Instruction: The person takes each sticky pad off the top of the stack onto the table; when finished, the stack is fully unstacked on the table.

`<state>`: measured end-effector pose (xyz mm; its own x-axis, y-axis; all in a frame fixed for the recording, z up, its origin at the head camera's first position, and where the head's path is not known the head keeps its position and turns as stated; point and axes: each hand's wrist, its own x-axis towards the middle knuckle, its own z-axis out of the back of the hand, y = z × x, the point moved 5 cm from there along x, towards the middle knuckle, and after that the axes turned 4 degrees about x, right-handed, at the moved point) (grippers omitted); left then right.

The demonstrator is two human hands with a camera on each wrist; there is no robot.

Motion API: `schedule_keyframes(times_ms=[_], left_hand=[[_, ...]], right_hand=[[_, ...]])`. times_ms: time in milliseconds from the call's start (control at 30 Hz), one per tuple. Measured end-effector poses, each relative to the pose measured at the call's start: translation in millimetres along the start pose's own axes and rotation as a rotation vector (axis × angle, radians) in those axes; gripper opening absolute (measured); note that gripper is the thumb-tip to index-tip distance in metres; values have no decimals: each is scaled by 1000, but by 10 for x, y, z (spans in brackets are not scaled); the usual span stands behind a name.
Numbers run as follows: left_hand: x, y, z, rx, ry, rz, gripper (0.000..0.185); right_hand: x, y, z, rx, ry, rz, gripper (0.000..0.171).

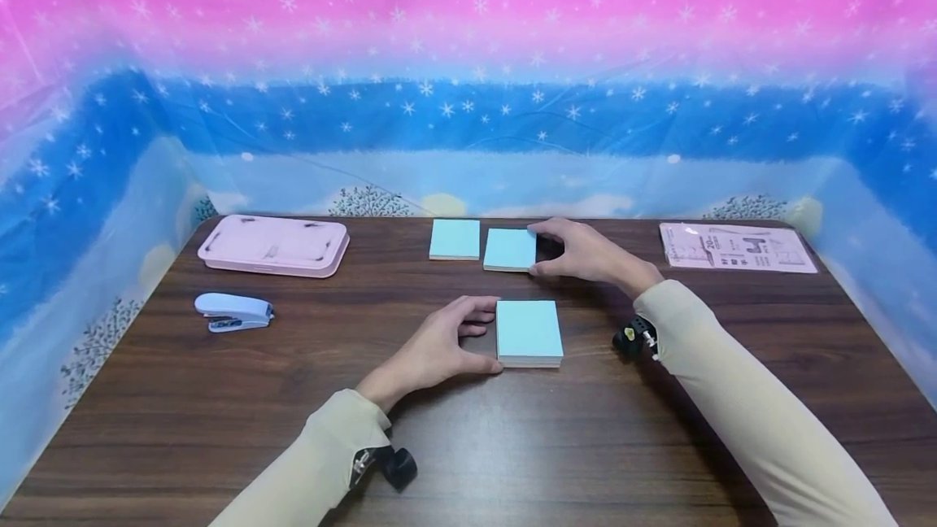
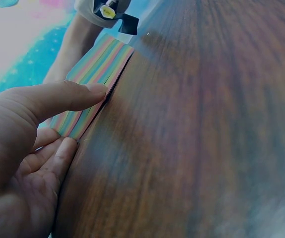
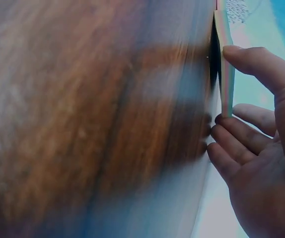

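Observation:
In the head view my left hand [image 1: 439, 344] holds a thick pale-green sticky note stack [image 1: 529, 330] at its left side, thumb at the near corner and fingers toward the far one. Its edge shows pink, yellow and green layers [image 2: 95, 64] in the left wrist view. Farther back, my right hand [image 1: 586, 253] pinches a thinner sticky note pad [image 1: 510, 250] by its right side, between thumb and fingers. A dark gap shows under that pad [image 3: 225, 74] in the right wrist view. Just left of it lies another thin sticky note pad [image 1: 454, 239].
At the back left lies a pink case [image 1: 274, 246], with a light-blue stapler [image 1: 234, 312] in front of it. A flat pink printed package [image 1: 738, 248] is at the back right. A patterned cloth [image 1: 468, 120] hangs behind the brown wooden table [image 1: 468, 462].

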<state>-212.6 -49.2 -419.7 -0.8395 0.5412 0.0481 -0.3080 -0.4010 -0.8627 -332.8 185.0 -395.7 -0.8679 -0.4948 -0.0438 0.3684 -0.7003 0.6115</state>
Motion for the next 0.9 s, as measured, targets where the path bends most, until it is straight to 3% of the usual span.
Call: schedule_keyframes(times_ms=[300, 633, 900], left_hand=[[27, -31, -13, 1, -1, -14, 85], [22, -11, -10, 10, -6, -11, 85], [2, -6, -23, -5, -13, -12, 84]], right_hand=[[-66, -51, 15, 1, -15, 2, 81], [-271, -92, 79, 145, -70, -38, 86], [-470, -59, 78, 228, -136, -2, 83]])
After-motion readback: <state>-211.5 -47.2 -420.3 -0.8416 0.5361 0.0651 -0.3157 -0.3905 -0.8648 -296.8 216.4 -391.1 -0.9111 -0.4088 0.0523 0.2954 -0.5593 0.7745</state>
